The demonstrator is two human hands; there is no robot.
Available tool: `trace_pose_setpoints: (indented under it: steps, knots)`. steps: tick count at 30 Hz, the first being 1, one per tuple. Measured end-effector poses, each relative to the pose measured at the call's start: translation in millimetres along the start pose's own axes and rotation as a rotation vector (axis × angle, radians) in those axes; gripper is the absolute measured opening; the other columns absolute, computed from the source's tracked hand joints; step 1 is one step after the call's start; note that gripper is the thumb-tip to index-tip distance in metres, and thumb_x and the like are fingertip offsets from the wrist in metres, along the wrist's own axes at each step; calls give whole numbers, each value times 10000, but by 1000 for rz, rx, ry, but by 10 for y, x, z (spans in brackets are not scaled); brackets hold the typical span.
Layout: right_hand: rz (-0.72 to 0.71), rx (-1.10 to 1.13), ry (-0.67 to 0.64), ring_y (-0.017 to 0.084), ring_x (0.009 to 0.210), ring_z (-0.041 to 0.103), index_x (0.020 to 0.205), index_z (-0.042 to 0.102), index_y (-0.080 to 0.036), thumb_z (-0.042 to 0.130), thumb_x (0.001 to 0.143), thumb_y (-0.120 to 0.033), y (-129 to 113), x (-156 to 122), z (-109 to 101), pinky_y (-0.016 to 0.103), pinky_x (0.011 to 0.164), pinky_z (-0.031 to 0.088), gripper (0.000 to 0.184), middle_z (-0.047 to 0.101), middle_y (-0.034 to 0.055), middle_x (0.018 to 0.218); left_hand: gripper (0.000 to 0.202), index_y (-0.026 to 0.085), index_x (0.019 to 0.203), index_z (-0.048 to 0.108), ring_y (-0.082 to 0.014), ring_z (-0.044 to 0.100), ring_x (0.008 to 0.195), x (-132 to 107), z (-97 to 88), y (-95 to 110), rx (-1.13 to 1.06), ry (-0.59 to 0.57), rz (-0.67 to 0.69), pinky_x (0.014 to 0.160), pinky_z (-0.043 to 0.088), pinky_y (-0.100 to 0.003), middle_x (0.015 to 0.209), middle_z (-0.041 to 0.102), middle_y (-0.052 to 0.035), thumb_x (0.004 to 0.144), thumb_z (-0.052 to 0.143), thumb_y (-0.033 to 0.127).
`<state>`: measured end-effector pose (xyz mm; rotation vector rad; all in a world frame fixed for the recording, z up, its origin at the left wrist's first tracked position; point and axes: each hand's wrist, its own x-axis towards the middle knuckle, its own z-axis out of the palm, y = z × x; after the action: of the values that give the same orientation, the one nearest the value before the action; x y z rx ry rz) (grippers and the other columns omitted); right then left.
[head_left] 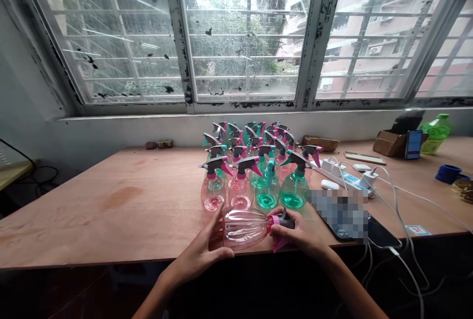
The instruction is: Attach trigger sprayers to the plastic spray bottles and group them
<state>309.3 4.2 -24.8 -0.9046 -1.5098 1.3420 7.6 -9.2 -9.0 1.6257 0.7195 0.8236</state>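
A clear pink spray bottle [244, 229] lies on its side in the air at the table's front edge, its base to the left and its black and pink spray head to the right. My left hand [201, 250] cups the base, thumb below and fingers behind. The spray head is gripped by my right hand [301, 232], with the pink trigger pointing down beneath the fingers. Just beyond, several upright spray bottles stand in close rows, among them a pink one [213, 194] and a green one [294, 191].
A wooden table [92, 200] stretches below the windows. To the right lie a phone [382, 230] on a charging cable, a white power strip [342, 177] and loose white cords. Farther back are a cardboard box [388, 142], a green jug [436, 134] and blue rings [448, 173].
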Motion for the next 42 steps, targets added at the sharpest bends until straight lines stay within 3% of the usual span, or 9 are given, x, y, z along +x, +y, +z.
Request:
trace_pose_setpoints:
  steps: [3,9,12,19,23,27,34,42]
  knots:
    - [-1,10,-7,176,694,685,984,635,-175,818,805,-446,0,6,5,284,677,531,373,731,20,789,939,369,1607,144,-333,309,1508,-4,-9,3,14,-3,-4,1243,269,-525,1682,241,-65,898,754,288]
    - [5,69,6,160,669,673,988,629,-167,827,799,-438,26,17,13,269,663,519,385,722,14,763,932,453,1591,103,-327,317,1506,1,-25,-72,-9,-31,49,1221,329,-504,1712,112,-29,924,723,255]
    - [0,66,6,158,669,672,982,629,-169,830,796,-436,25,24,13,268,664,520,382,721,13,764,934,459,1588,122,-341,335,1496,8,-19,-80,-14,-28,49,1217,333,-508,1711,119,-34,913,734,254]
    - [-23,31,10,175,694,679,967,640,-173,829,789,-439,1,22,15,286,674,536,371,725,20,785,998,391,1607,39,-329,302,1512,7,-2,-1,-52,-18,-16,1240,283,-515,1705,151,-57,906,740,275]
    - [0,97,-3,171,646,679,990,612,-169,807,818,-444,27,19,19,293,647,540,379,722,18,749,955,370,1611,86,-331,325,1502,6,0,30,-17,-15,-46,1240,282,-528,1689,217,-67,913,732,273]
    - [-9,126,5,168,634,682,994,612,-167,814,809,-457,34,27,23,286,631,539,399,732,27,765,960,383,1603,150,-343,278,1519,15,-5,5,17,23,-16,1227,322,-503,1703,161,-54,879,767,250]
    - [1,67,19,181,679,682,1012,611,-177,806,807,-479,22,15,14,292,671,529,414,711,12,767,992,331,1614,126,-338,279,1517,34,-3,21,14,53,-57,1219,318,-500,1571,434,-97,863,770,262]
    - [-80,-94,65,218,877,629,1031,666,-210,836,761,-476,13,8,-4,325,796,518,415,668,29,925,849,280,1572,276,-382,315,1488,60,-17,21,17,88,-14,1206,308,-544,1510,477,-122,878,744,424]
